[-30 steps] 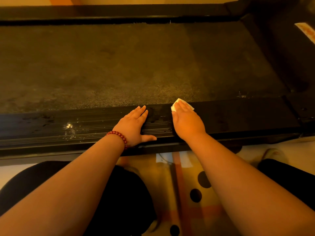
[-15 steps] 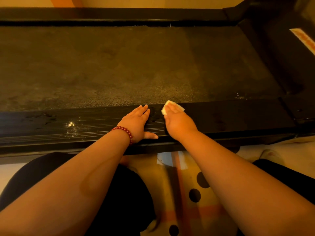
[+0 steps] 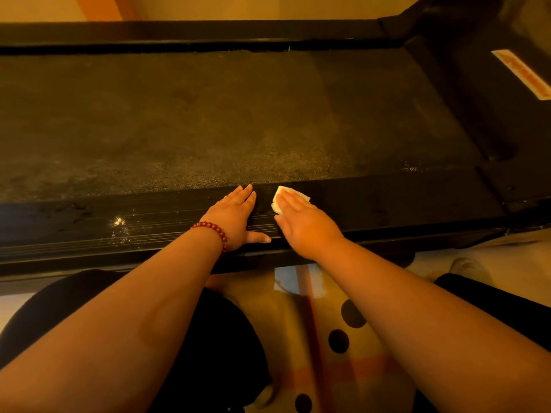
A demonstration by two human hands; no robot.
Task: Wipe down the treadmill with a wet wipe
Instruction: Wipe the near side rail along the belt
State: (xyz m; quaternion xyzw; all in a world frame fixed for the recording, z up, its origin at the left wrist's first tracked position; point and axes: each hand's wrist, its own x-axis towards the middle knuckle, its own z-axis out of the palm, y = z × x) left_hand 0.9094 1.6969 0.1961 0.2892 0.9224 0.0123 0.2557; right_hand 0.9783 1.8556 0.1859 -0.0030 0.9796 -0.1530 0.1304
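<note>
On the near treadmill rail point(image 3: 387, 204), your right hand point(image 3: 304, 225) presses the wet wipe point(image 3: 293, 195) with fingers point(image 3: 290, 201) straight and together. It looks limp and slick, so pin it flat.

Wet wipe point(image 3: 290, 198) on treadmill point(image 3: 387, 201) rail, right of left hand point(image 3: 235, 217).

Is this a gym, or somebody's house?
Probably a room in somebody's house, though I can't be sure. There is just one treadmill, standing close to a plain wall. A soft spotted mat lies on the floor right beside it, which looks more like a home than a gym.
</note>
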